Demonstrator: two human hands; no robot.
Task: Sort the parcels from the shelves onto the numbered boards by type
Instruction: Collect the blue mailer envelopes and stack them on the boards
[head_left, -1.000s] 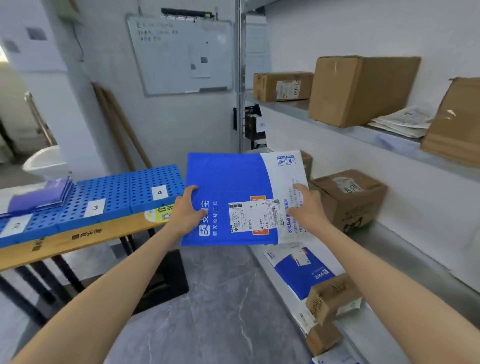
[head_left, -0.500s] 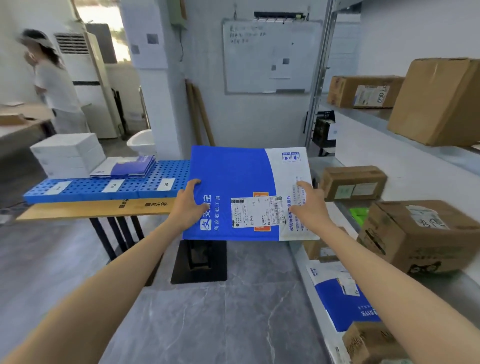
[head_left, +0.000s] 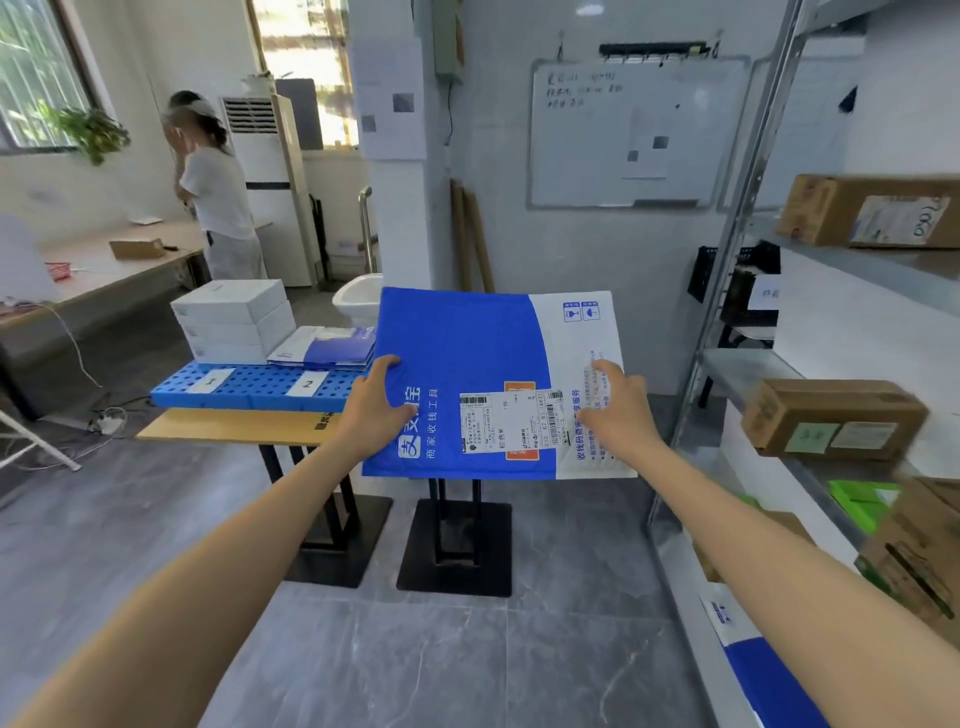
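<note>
I hold a flat blue and white mailer parcel with a shipping label out in front of me at chest height. My left hand grips its left edge, thumb on top. My right hand grips its white right part, thumb on top. Behind the parcel's left side lies the blue perforated board on a wooden table, with white labels 1 and 2. White boxes are stacked behind label 1. Flat blue and white mailers lie behind label 2. The parcel hides the board's right end.
Metal shelves stand at the right with brown cartons and another blue mailer at the bottom. A person stands at a desk at the back left. Black table bases sit on the grey floor ahead.
My view has swung left from the shelves toward the board table. The parcel stays in both hands. Labels 1 and 2 and the stacked white boxes have come into sight.
</note>
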